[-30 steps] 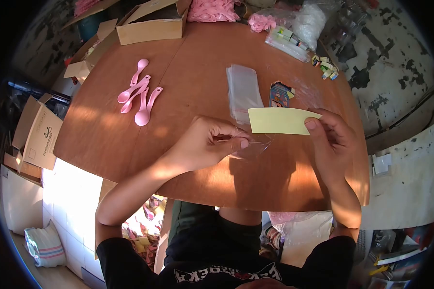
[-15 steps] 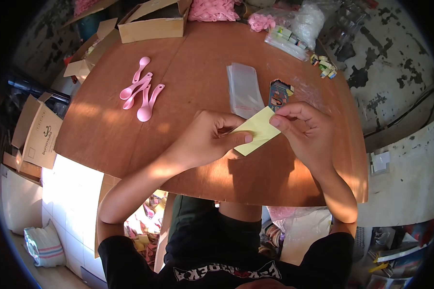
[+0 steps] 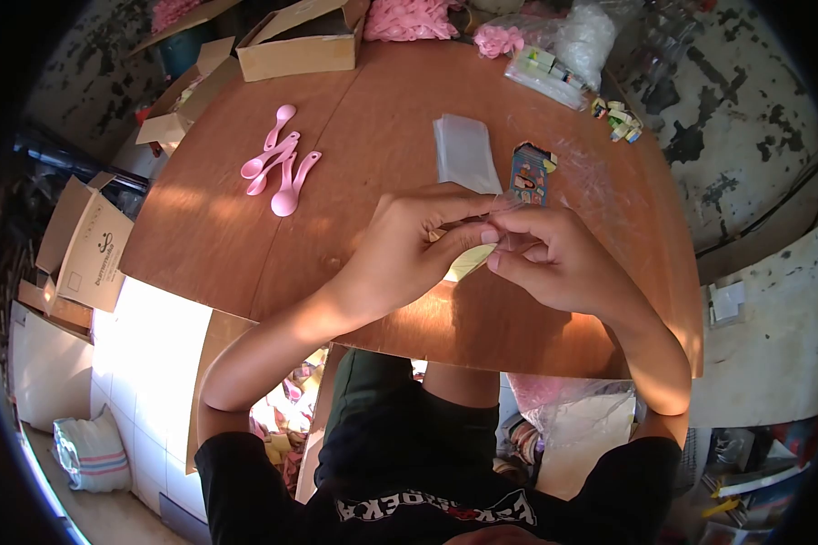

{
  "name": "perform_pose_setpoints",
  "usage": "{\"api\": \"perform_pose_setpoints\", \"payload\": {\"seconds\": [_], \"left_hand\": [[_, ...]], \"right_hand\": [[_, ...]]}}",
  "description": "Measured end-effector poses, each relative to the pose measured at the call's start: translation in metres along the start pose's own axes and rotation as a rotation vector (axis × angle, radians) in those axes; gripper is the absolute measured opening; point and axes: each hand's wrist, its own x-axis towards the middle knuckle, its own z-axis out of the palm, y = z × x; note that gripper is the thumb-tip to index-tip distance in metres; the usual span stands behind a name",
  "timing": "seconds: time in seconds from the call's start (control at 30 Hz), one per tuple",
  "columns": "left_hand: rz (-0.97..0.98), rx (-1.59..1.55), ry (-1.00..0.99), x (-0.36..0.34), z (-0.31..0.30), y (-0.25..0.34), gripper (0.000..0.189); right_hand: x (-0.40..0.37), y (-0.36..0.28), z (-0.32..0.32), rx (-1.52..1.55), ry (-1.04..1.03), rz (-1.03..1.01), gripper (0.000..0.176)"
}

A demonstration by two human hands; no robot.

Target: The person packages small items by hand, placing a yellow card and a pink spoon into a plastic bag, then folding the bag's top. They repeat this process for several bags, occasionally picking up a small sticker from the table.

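Observation:
My left hand (image 3: 423,238) is closed on a yellow card (image 3: 469,262), which is mostly hidden under the fingers and lies below both hands. Close against it, my right hand (image 3: 554,256) pinches a piece of clear film (image 3: 511,238) whose edges are hard to make out. Just beyond the hands lies a stack of clear plastic bags (image 3: 464,154). A dark printed packet (image 3: 529,173) rests to its right. Several pink spoons (image 3: 284,198) form a loose group on the left part of the table.
Around the wooden table (image 3: 364,109) stand an open cardboard box (image 3: 298,56) at the back left and another (image 3: 191,100) beside it. Pink items (image 3: 411,18) are piled at the back. Plastic packs (image 3: 547,77) and small folded pieces (image 3: 620,120) lie back right.
My hands have come together, and the yellow card is now lower and largely covered. Clear film now shows between my fingers. The whole view has shifted slightly.

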Motion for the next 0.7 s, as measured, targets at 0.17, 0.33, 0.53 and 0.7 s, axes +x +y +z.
{"api": "perform_pose_setpoints", "payload": {"seconds": [0.17,0.33,0.53,0.7], "left_hand": [[0.062,0.096,0.073,-0.022,0.002,0.008,0.052],[-0.160,0.055,0.230,-0.070,-0.007,-0.010,0.046],[-0.180,-0.082,0.356,-0.092,-0.014,-0.035,0.047],[-0.290,-0.209,0.392,-0.097,-0.021,-0.038,0.049]], "right_hand": [[0.011,0.002,0.002,-0.131,-0.108,-0.148,0.020],[0.056,0.008,0.001,0.137,0.037,-0.076,0.022],[0.184,0.073,0.071,-0.357,0.081,-0.462,0.032],[0.256,0.103,0.119,-0.411,0.188,-0.661,0.030]]}}
